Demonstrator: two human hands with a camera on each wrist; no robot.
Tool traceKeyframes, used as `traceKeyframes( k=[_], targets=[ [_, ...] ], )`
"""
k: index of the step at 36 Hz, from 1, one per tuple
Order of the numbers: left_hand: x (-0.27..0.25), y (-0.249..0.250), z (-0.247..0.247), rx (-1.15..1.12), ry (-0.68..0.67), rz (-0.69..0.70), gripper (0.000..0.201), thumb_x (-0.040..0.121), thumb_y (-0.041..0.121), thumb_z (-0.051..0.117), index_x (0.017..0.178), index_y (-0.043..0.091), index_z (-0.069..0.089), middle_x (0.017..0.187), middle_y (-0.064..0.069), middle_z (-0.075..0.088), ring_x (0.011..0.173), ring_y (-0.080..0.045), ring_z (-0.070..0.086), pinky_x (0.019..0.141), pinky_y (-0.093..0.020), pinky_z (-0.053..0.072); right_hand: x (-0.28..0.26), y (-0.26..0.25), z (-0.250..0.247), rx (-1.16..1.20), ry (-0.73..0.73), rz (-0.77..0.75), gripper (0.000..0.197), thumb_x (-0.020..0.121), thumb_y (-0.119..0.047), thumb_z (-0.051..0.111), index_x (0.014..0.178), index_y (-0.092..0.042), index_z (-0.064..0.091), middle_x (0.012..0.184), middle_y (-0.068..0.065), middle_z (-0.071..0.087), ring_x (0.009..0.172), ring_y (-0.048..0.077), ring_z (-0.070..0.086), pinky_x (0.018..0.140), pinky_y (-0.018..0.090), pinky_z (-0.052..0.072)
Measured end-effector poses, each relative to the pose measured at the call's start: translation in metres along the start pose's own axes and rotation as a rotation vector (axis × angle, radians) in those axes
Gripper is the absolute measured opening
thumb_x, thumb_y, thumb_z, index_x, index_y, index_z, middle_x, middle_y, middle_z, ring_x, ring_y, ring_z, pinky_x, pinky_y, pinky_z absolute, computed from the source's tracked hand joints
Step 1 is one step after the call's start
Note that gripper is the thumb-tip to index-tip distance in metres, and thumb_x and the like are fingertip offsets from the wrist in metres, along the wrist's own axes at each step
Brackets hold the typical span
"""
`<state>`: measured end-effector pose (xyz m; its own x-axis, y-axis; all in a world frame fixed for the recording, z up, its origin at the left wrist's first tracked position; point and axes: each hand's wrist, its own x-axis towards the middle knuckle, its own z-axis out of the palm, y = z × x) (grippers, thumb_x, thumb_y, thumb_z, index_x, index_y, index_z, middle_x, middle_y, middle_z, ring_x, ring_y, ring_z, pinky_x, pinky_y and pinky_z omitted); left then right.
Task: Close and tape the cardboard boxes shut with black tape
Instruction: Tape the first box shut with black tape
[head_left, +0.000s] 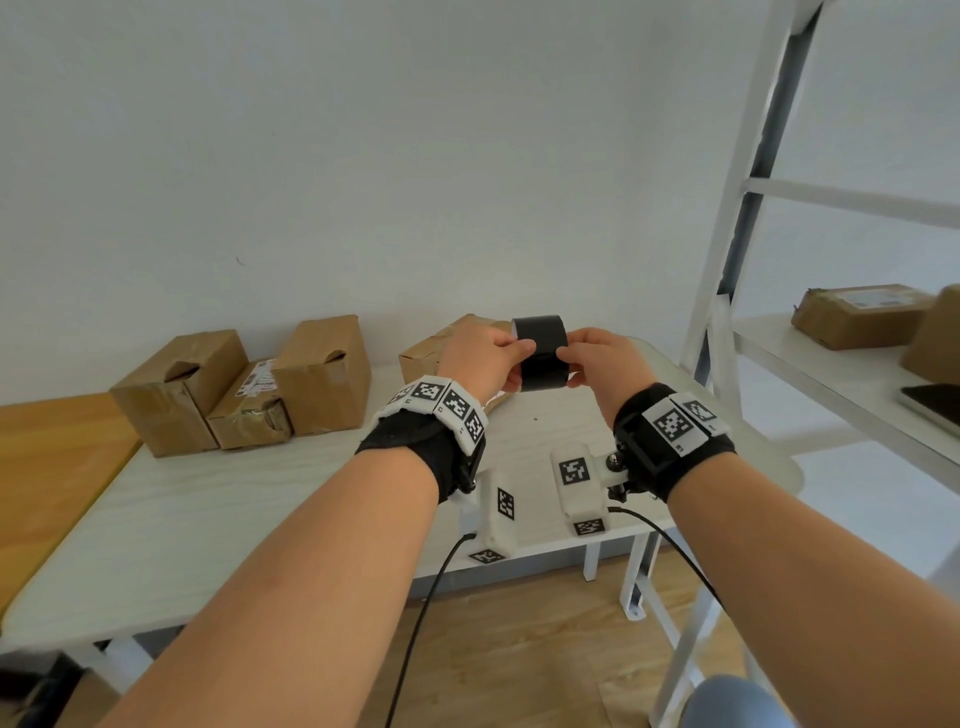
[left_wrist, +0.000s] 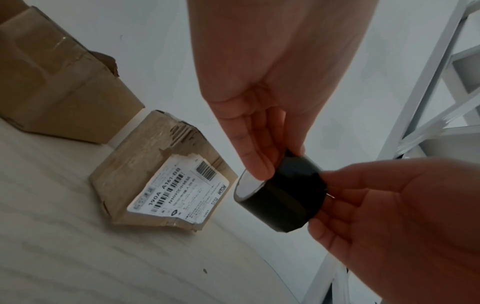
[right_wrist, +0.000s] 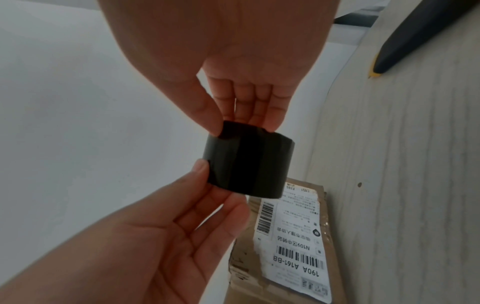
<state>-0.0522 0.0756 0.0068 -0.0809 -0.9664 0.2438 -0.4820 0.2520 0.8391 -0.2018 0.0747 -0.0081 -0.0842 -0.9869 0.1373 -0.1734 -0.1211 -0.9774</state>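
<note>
A roll of black tape (head_left: 540, 358) (left_wrist: 283, 193) (right_wrist: 249, 162) is held in the air between both hands, above the white table (head_left: 260, 493). My left hand (head_left: 511, 364) (left_wrist: 275, 164) (right_wrist: 221, 185) pinches one side of it with thumb and fingers. On the opposite side, my right hand (head_left: 569, 366) (left_wrist: 324, 197) (right_wrist: 241, 127) pinches the roll at a ragged tape end. Below the roll lies a torn cardboard box with a white shipping label (left_wrist: 166, 181) (right_wrist: 291, 246), partly hidden by my left hand in the head view.
Three more cardboard boxes stand at the table's back left: a large one (head_left: 179, 389), a small labelled one (head_left: 254, 410) and a tall one (head_left: 324, 374). A white metal rack (head_left: 737, 260) at the right holds another box (head_left: 857, 314). An orange-brown surface (head_left: 47, 467) adjoins the table's left edge.
</note>
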Motion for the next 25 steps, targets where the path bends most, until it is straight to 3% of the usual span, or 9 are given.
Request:
traceKeyframes(
  k=[6,10,13,17,21,23,25],
  targets=[
    [0.0005,0.0037,-0.0006,-0.048,0.025,-0.008,0.025,0.092,0.024,0.06,0.084,0.003,0.071,0.07,-0.009,0.07,0.062,-0.02,0.069,0.075,-0.034,0.06,-0.0066,-0.0012,0.0012,-0.041,0.016,-0.041,0.027,0.08,0.01,0.048,0.095,-0.008,0.061,0.081,0.002,0.061,0.07,0.012,0.053,0.065,0.022,0.042],
    [0.0016,0.0041,-0.0023,-0.063,0.043,-0.023,0.025,0.093,0.022,0.059,0.085,0.001,0.07,0.069,-0.009,0.069,0.06,-0.02,0.068,0.072,-0.033,0.06,-0.0075,0.0002,0.0025,-0.042,0.021,-0.032,0.025,0.081,0.007,0.05,0.089,-0.013,0.064,0.078,0.001,0.062,0.074,0.014,0.055,0.068,0.023,0.045],
    [0.0019,0.0028,-0.0034,-0.052,0.037,-0.034,0.027,0.095,0.023,0.056,0.088,0.001,0.069,0.071,-0.008,0.068,0.059,-0.018,0.067,0.07,-0.03,0.06,-0.0091,-0.0003,0.002,-0.074,0.012,-0.058,0.024,0.084,0.005,0.052,0.095,-0.011,0.066,0.076,-0.003,0.061,0.071,0.008,0.054,0.065,0.019,0.041],
    [0.0045,-0.0007,-0.0001,0.089,0.105,-0.031,0.04,0.096,0.034,0.046,0.089,0.001,0.067,0.082,-0.017,0.069,0.071,-0.027,0.068,0.076,-0.043,0.057,-0.0091,-0.0002,0.0034,-0.082,0.021,-0.087,0.024,0.086,0.004,0.053,0.099,-0.013,0.065,0.082,-0.004,0.065,0.075,0.006,0.059,0.065,0.015,0.042],
    [0.0028,-0.0005,0.0016,0.333,0.176,0.085,0.029,0.096,0.033,0.043,0.105,0.014,0.063,0.105,-0.003,0.062,0.091,-0.02,0.06,0.086,-0.039,0.049,-0.0052,0.002,0.005,-0.093,0.049,-0.069,0.021,0.086,0.001,0.057,0.1,-0.015,0.064,0.092,0.003,0.068,0.089,0.018,0.064,0.087,0.032,0.052],
    [0.0027,-0.0021,0.003,0.472,0.141,0.182,0.018,0.094,0.028,0.046,0.096,0.017,0.06,0.107,-0.004,0.058,0.094,-0.022,0.057,0.083,-0.038,0.047,-0.0038,0.0027,0.0047,-0.098,0.056,-0.051,0.021,0.087,-0.002,0.058,0.102,-0.014,0.064,0.094,0.003,0.068,0.093,0.021,0.064,0.092,0.036,0.051],
    [0.002,-0.0045,0.0044,0.563,0.099,0.243,0.019,0.094,0.024,0.048,0.106,0.018,0.062,0.113,-0.004,0.056,0.1,-0.021,0.056,0.084,-0.033,0.045,-0.0028,0.0034,0.0043,-0.097,0.063,-0.042,0.021,0.087,-0.002,0.059,0.103,-0.015,0.064,0.094,0.003,0.068,0.094,0.021,0.064,0.093,0.039,0.051]
  ],
)
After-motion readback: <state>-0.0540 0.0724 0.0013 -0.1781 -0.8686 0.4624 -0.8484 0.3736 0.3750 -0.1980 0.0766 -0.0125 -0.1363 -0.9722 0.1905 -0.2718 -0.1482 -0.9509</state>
